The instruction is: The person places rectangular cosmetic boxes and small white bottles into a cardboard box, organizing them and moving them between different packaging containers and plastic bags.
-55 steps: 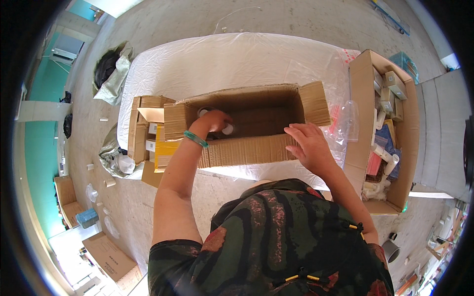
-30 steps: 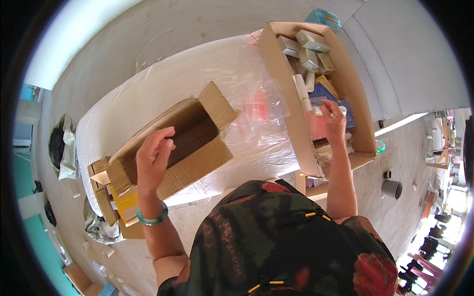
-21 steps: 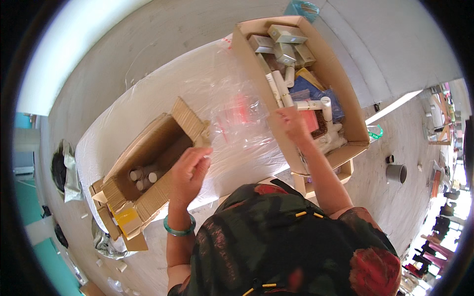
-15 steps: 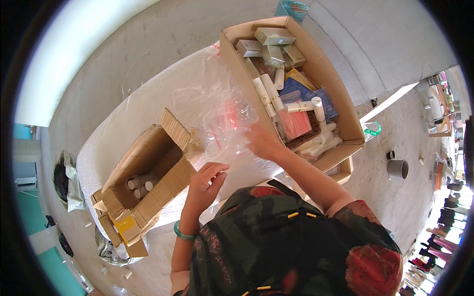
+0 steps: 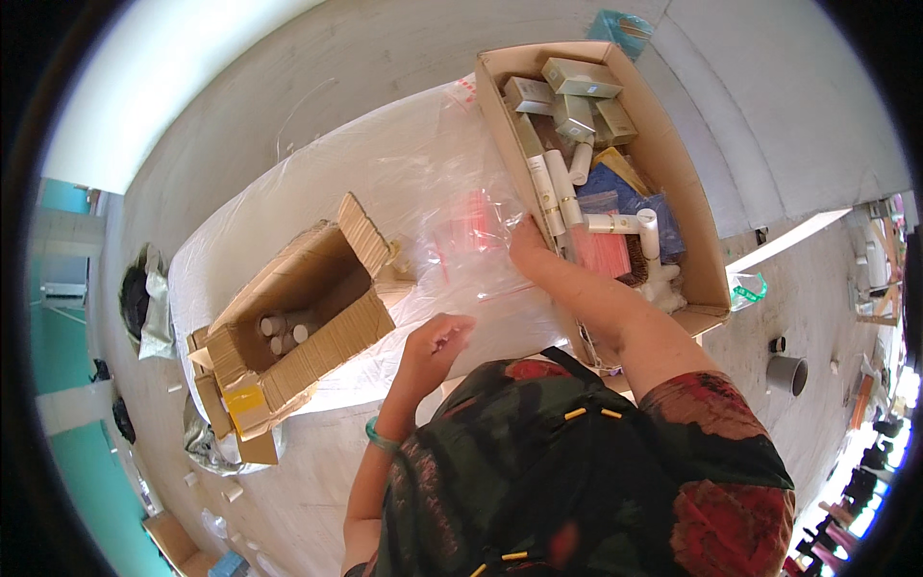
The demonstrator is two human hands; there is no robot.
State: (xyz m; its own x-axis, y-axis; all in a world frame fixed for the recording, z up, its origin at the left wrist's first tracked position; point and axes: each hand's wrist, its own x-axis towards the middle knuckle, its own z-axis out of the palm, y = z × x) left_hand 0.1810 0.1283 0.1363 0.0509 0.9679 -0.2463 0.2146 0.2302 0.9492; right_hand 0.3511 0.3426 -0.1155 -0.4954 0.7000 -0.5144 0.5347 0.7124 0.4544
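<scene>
My right hand (image 5: 527, 244) reaches across to the clear plastic bags (image 5: 471, 223), some with pink-red markings, beside the large carton's near-left wall. It touches the film there; its fingertips are hidden, so I cannot make out a grip. My left hand (image 5: 435, 348) hovers over the near edge of the plastic-covered surface (image 5: 317, 163), fingers loosely bent and apart, with nothing seen in it. To its left lies a smaller cardboard box (image 5: 317, 279), flaps open, with several white-capped bottles (image 5: 281, 332) inside.
The large carton (image 5: 711, 240) at the right holds gold-grey boxes (image 5: 582, 79), white tubes (image 5: 563, 188), a pink packet (image 5: 606, 254) and blue plastic. A grey bucket (image 5: 786, 375) stands on the floor at right. White sacks (image 5: 154, 317) lie at left.
The view has shifted, moving the boxes rightward in the picture. My right hand has moved farther out along the bags by the carton. My left hand has moved right, its fingers less closed.
</scene>
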